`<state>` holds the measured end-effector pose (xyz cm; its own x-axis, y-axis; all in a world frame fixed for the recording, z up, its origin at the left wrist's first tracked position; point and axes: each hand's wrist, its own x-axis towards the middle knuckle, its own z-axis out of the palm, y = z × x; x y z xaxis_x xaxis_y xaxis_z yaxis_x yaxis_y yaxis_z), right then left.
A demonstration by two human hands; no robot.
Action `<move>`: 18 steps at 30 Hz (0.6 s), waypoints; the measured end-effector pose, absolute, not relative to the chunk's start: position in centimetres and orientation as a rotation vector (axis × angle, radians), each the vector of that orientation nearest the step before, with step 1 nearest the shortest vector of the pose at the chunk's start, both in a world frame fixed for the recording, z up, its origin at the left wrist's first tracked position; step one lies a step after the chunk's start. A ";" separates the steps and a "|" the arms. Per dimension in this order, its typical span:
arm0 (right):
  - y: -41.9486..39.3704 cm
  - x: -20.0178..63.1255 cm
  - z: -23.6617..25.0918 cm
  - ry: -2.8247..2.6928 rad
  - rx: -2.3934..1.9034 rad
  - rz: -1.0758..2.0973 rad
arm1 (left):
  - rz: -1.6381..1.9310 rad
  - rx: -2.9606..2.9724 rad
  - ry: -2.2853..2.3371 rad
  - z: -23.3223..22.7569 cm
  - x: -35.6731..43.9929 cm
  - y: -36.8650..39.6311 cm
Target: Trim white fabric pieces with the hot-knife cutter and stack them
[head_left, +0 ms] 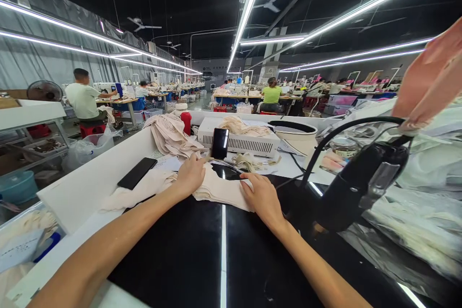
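Both my hands rest on a flat stack of cream fabric pieces (216,190) lying on a glossy black table (195,255). My left hand (190,175) presses the stack's left part, fingers closed over the cloth. My right hand (262,197) lies flat on its right edge. A black phone (220,143) stands upright just beyond the stack. Another black phone (137,173) lies flat on the white ledge (83,187) to the left.
A black lamp on a gooseneck (357,178) stands at the right. Behind are a white vented box (240,142), a heap of beige garments (171,134), a red bottle (186,122) and a bowl (294,131). Bagged fabric (415,221) lies right. Other workers sit at distant tables.
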<state>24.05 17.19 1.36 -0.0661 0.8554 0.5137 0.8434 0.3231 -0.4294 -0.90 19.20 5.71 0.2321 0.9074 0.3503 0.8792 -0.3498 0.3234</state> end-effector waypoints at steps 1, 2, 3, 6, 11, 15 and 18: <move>17.2 23.9 1.3 -1.907 -1.468 0.006 | 0.769 2.458 1.733 6.1 -0.6 19.1; 17.3 23.8 1.3 -1.932 -1.434 -0.005 | 0.774 2.503 1.690 6.4 -0.3 19.1; 17.3 23.6 1.2 -1.959 -1.398 -0.011 | 0.767 2.548 1.632 6.6 0.0 19.1; 17.2 22.8 0.6 -2.037 -1.311 -0.013 | 0.689 2.639 1.469 6.3 0.6 19.2; 16.8 21.9 -0.8 -2.153 -1.258 0.022 | 0.533 2.593 1.453 4.0 0.3 19.4; 16.1 21.9 -1.0 -2.160 -1.247 0.032 | 0.571 2.556 1.465 3.8 -0.5 19.3; 14.9 22.0 -0.9 -2.165 -1.218 0.067 | 0.630 2.557 1.465 5.0 -2.3 19.2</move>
<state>21.98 14.88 -0.89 -0.3612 0.7819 0.5081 0.7489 0.5679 -0.3415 -2.26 19.20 5.04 0.4422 0.8484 0.2911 0.7949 -0.5210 0.3110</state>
